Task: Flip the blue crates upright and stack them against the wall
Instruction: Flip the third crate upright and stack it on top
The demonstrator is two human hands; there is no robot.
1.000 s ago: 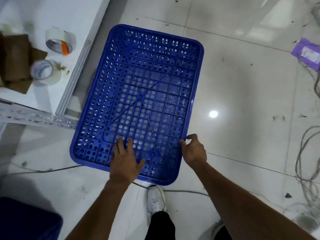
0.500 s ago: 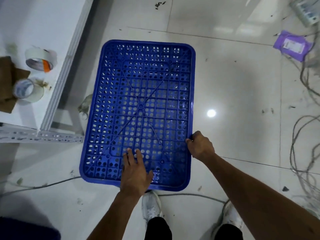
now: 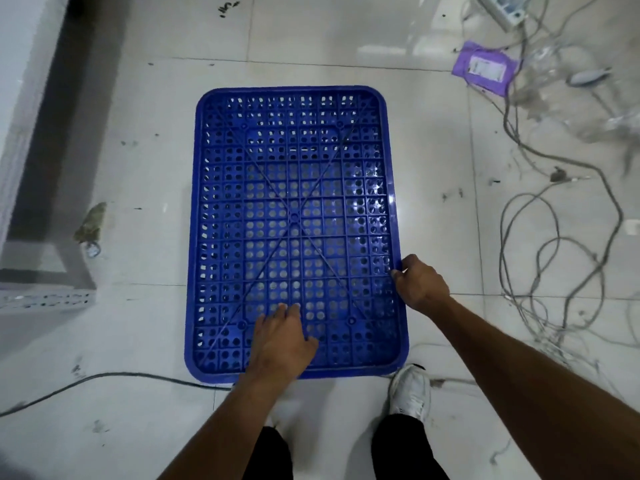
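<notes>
One blue crate [image 3: 294,188] lies upside down on the pale tiled floor, its perforated ribbed base facing up at me. My left hand [image 3: 280,341] rests flat on the near part of that base, fingers together and pointing away. My right hand [image 3: 419,284] curls around the crate's right rim near the front corner. The near edge of the crate ends just ahead of my white shoe [image 3: 410,393].
A white metal shelf frame [image 3: 45,299] and its dark gap stand at the left. Tangled grey cables [image 3: 554,244] and a purple packet [image 3: 485,67] litter the floor at the right. A dark cable [image 3: 104,377] runs along the floor at the lower left.
The crate has swung from tilted to square with me and shifted right, away from the shelf. The tape rolls on the shelf have left the view. Both hands stay on the crate.
</notes>
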